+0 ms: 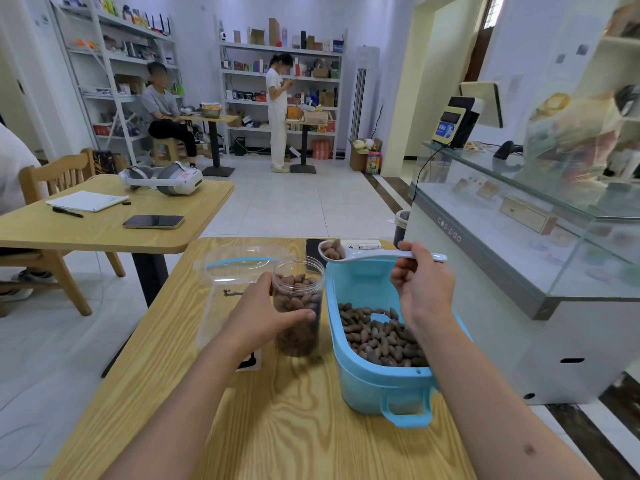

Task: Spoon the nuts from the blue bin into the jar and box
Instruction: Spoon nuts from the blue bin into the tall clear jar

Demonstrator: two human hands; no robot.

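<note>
A clear plastic jar [298, 289], nearly full of brown nuts, stands upright on the wooden table [277, 427]. My left hand [266, 313] grips the jar's side. To its right sits the blue bin [377, 386] with a layer of nuts [377, 336] inside. My right hand [420, 282] holds a white spoon [367, 254] by its handle, level above the bin's far end, with a few nuts in its bowl. A clear box [225, 271] with a blue-trimmed rim stands just left of the jar, partly behind my left hand.
A dark phone [313, 249] lies at the table's far edge behind the jar. A glass display counter [519, 237] stands close on the right. Another table [104, 223] with a headset, phone and notebook is to the left. Two people are far back by the shelves.
</note>
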